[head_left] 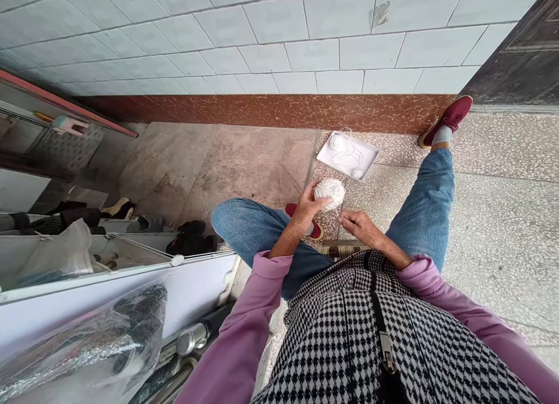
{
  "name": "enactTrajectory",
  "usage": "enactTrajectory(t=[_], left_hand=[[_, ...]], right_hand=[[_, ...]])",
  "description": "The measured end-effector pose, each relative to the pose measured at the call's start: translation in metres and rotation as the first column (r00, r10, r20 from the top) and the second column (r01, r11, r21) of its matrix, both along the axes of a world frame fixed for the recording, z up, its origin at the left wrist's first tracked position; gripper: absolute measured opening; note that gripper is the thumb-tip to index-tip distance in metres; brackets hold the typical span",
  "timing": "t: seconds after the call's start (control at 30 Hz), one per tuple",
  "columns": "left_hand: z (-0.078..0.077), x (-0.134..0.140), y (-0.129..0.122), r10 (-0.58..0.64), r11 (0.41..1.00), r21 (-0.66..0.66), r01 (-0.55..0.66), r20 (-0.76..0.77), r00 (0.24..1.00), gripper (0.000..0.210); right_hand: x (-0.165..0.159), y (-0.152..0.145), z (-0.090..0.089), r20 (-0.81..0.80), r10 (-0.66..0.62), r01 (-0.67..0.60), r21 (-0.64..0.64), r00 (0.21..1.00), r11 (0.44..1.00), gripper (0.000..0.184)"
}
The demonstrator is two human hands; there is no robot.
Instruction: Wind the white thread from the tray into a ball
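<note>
My left hand [309, 207] is wrapped around the side of a ball of white yarn [330, 193], thumb across its near face. Just to the right and slightly lower is my right hand [361, 227], its fingers curled and pinched together, apart from the ball. Whatever lies between those fingertips is too small to make out. Beyond the ball, a shallow white box [370, 153] rests on the floor, with a loose heap of white yarn [340, 145] inside and strands looping over its far edge.
A tiled wall [279, 55] with a brown base runs along the far side. Shoes [190, 236] fill a white rack [192, 282] at the left, beside a plastic-wrapped bundle [87, 346]. My knees are spread around the hands; a dark door [519, 60] stands at the far right.
</note>
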State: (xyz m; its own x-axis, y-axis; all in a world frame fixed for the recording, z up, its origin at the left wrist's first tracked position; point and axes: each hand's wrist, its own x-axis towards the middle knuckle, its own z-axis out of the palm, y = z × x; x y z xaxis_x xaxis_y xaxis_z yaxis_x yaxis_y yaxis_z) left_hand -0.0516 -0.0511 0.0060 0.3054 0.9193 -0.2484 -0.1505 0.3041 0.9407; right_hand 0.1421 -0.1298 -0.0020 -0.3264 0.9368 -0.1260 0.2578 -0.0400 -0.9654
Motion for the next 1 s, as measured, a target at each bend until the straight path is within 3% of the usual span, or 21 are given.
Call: enactTrajectory(t=[0.1, 0.23, 0.3, 0.4, 0.5, 0.63, 0.77, 0.87, 1.0], left_hand=[[0.003, -0.002, 0.001, -0.009, 0.998, 0.053, 0.017, -0.150, 0.989, 0.084], [0.005, -0.002, -0.002, -0.059, 0.977, 0.162, 0.135, -0.405, 0.912, 0.074], [0.005, -0.002, -0.003, -0.085, 0.963, 0.185, 0.194, -0.476, 0.875, 0.070], [0.002, -0.004, -0.002, -0.197, 0.949, 0.117, 0.292, -0.504, 0.841, 0.070], [0.001, -0.007, -0.001, -0.351, 0.915, 0.034, 0.402, -0.422, 0.836, 0.068], [-0.001, -0.006, -0.006, -0.482, 0.876, -0.074, 0.476, -0.155, 0.862, 0.061], [-0.004, -0.004, -0.010, -0.423, 0.893, -0.175, 0.415, -0.008, 0.906, 0.071], [-0.006, -0.006, -0.010, -0.375, 0.907, -0.192, 0.375, 0.038, 0.926, 0.083], [-0.007, -0.006, -0.005, -0.255, 0.946, -0.183, 0.266, 0.084, 0.963, 0.080]], right_hand=[[-0.006, -0.005, 0.011, 0.048, 0.053, -0.056, 0.057, 0.997, 0.997, 0.050], [-0.008, -0.008, 0.025, 0.065, 0.059, -0.066, 0.119, 0.996, 0.991, 0.048], [-0.003, -0.007, 0.031, 0.051, 0.027, -0.034, 0.142, 0.998, 0.989, 0.049], [0.011, 0.000, 0.039, 0.028, -0.068, 0.063, 0.161, 0.997, 0.985, 0.049], [0.028, 0.010, 0.039, 0.022, -0.179, 0.174, 0.148, 0.984, 0.974, 0.050], [0.039, 0.017, 0.028, -0.059, -0.263, 0.268, 0.106, 0.963, 0.958, 0.056], [0.030, 0.014, 0.009, -0.145, -0.253, 0.259, 0.028, 0.957, 0.965, 0.060], [0.020, 0.012, -0.003, -0.155, -0.256, 0.257, -0.017, 0.954, 0.966, 0.065], [0.014, 0.008, -0.010, -0.110, -0.214, 0.213, -0.022, 0.971, 0.977, 0.067]])
